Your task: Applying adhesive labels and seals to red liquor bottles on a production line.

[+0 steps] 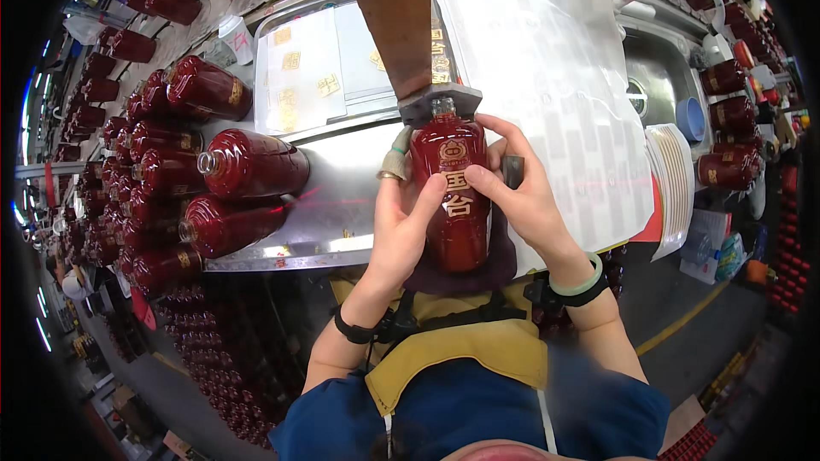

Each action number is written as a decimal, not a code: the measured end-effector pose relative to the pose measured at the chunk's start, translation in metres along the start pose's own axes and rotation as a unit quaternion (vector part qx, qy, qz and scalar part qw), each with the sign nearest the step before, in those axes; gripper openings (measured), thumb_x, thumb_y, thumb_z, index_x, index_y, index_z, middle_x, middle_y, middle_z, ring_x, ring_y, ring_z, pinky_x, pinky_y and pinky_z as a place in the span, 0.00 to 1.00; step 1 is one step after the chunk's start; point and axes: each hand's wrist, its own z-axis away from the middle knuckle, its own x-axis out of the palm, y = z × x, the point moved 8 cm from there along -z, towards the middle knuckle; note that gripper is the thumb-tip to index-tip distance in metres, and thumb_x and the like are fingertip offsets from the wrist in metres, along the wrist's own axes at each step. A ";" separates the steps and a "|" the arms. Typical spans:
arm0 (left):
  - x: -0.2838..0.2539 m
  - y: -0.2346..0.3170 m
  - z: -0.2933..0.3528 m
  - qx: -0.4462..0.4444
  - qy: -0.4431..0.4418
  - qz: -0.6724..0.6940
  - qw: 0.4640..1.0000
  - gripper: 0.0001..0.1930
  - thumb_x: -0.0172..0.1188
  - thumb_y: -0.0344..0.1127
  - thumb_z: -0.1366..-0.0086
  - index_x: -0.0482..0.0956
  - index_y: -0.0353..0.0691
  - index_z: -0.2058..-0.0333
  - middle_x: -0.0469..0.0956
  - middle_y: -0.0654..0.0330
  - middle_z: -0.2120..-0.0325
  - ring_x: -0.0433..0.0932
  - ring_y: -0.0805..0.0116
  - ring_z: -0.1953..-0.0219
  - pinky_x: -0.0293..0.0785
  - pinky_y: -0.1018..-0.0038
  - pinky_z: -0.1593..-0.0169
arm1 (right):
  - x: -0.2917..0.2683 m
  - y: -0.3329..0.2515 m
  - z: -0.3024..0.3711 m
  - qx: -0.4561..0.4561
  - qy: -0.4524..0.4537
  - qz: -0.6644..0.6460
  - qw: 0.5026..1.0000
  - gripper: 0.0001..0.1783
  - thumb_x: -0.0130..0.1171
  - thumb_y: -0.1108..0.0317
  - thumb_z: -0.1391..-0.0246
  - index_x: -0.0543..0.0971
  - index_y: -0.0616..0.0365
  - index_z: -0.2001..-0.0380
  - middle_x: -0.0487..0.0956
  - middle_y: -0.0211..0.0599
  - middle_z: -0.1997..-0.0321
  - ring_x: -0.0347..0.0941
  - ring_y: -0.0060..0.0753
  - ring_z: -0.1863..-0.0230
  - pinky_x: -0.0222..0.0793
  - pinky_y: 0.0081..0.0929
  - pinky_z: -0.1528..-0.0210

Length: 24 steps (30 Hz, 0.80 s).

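A dark red glazed bottle (455, 196) with gold characters lies lengthwise between my two hands, neck pointing away from me into a grey clamp (441, 104) on a brown post. My left hand (398, 226) grips the bottle's left side, thumb pressed on the gold characters; its fingers wear wrapped tips. My right hand (523, 196) holds the right side, thumb across the front near the characters. The bottle's base rests on a dark cloth (500, 265) at the metal bench edge (299, 248).
Several red bottles (248, 166) lie stacked on their sides at left, more stand below the bench and along the right. A tray with gold label sheets (299, 77), white plastic sheet (555, 77), a sink (653, 77) and stacked white plates (675, 179) lie behind and right.
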 end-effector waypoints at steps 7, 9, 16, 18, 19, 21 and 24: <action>0.001 0.003 0.001 0.002 0.003 0.001 1.000 0.33 0.56 0.31 0.24 0.52 0.33 0.27 0.65 0.51 0.33 0.67 0.63 0.32 0.65 0.65 0.31 | 0.002 -0.001 0.000 -0.010 -0.007 -0.010 1.000 0.35 0.72 0.66 0.41 0.69 0.55 0.34 0.63 0.19 0.66 0.59 0.11 0.66 0.59 0.12 0.63; 0.001 0.003 0.001 0.002 0.007 -0.005 1.000 0.33 0.56 0.31 0.24 0.52 0.33 0.27 0.65 0.51 0.33 0.67 0.63 0.32 0.65 0.65 0.31 | 0.002 -0.001 0.000 -0.009 -0.002 0.000 1.000 0.35 0.72 0.66 0.41 0.69 0.55 0.34 0.63 0.19 0.66 0.59 0.12 0.66 0.58 0.12 0.63; 0.000 0.003 0.001 0.011 0.015 -0.023 1.000 0.33 0.56 0.31 0.24 0.53 0.32 0.27 0.66 0.51 0.33 0.68 0.64 0.33 0.64 0.66 0.31 | 0.002 0.000 0.000 -0.012 0.004 -0.003 1.000 0.34 0.72 0.65 0.41 0.70 0.56 0.34 0.62 0.19 0.66 0.58 0.11 0.67 0.58 0.12 0.64; 0.000 0.002 0.001 0.010 0.015 -0.022 1.000 0.33 0.56 0.31 0.24 0.53 0.32 0.27 0.66 0.51 0.33 0.67 0.64 0.33 0.64 0.66 0.30 | 0.002 -0.001 0.001 -0.018 0.006 0.008 1.000 0.34 0.71 0.65 0.40 0.70 0.56 0.34 0.62 0.19 0.66 0.58 0.11 0.67 0.58 0.12 0.64; 0.000 0.002 0.001 0.013 0.013 -0.015 1.000 0.33 0.56 0.31 0.24 0.53 0.32 0.27 0.66 0.51 0.33 0.67 0.64 0.33 0.64 0.66 0.30 | 0.003 0.000 0.001 -0.015 0.004 0.008 1.000 0.34 0.71 0.65 0.40 0.70 0.56 0.34 0.62 0.19 0.66 0.58 0.11 0.67 0.58 0.12 0.64; 0.000 0.002 0.001 0.013 0.015 -0.018 1.000 0.33 0.57 0.31 0.24 0.53 0.32 0.27 0.66 0.51 0.33 0.68 0.64 0.33 0.64 0.66 0.31 | 0.002 -0.002 0.002 -0.019 0.010 0.008 1.000 0.33 0.70 0.65 0.40 0.70 0.56 0.34 0.63 0.18 0.67 0.58 0.11 0.68 0.58 0.12 0.65; 0.000 0.002 0.001 0.015 0.019 -0.018 1.000 0.33 0.57 0.31 0.25 0.54 0.32 0.28 0.67 0.51 0.34 0.68 0.64 0.33 0.64 0.66 0.31 | 0.002 -0.005 0.001 -0.022 0.008 0.009 1.000 0.33 0.70 0.65 0.39 0.70 0.57 0.34 0.63 0.17 0.67 0.58 0.10 0.68 0.57 0.12 0.65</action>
